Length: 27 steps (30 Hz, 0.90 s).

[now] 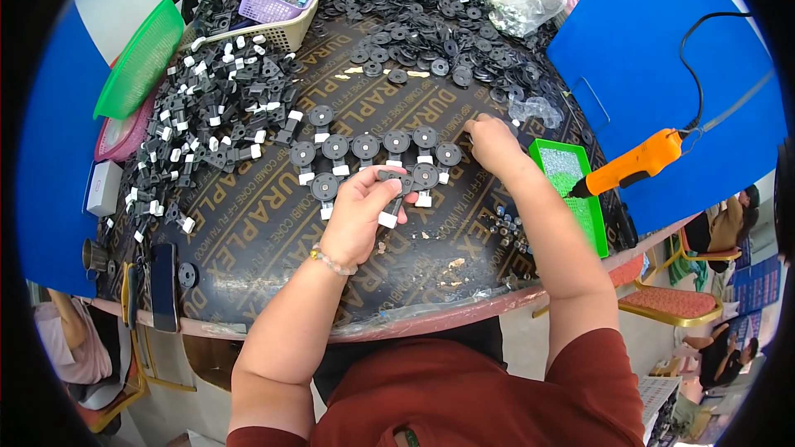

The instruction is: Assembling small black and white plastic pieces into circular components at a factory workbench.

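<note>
On the dark tabletop [451, 228] in front of me I can read gold printed lettering [252, 213], large and small capitals, repeated in slanting rows across it.

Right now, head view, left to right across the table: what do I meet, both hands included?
White box → dark phone → lone black disc → left hand holding a white-ended black part → right hand → green tray.
</note>
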Tool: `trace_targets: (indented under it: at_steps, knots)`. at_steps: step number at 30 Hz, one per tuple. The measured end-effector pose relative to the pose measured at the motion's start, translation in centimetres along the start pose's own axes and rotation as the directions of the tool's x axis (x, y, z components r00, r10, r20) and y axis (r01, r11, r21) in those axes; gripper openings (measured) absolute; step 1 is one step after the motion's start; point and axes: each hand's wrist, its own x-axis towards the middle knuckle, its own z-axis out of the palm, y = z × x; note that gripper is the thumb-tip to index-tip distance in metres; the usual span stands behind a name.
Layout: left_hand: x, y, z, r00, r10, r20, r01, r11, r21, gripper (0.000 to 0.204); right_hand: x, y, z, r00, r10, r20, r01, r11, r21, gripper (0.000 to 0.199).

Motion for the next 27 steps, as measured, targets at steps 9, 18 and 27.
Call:
trace_targets:
  at_steps: [9,18,27]
  knots:
    - [0.0,0.1,-0.2,1.000,-0.005,0.025,0.005,1.000,-0.013,0.024,0.6,1.3,-1.6,0.990,0.052,0.128,-0.066,0.992,0.104,0.027]
    - [0.1,0.4,0.1,1.000,-0.016,0.023,0.019,0.990,-0.140,0.033,-2.7,1.9,-1.6,0.990,-0.022,0.141,-0.014,0.969,0.245,0.030]
    - [0.0,0.5,0.1,1.000,-0.018,-0.001,0.017,0.989,-0.147,0.031,-4.5,0.0,-3.2,0.983,0.067,0.169,-0.115,0.948,0.295,0.050]
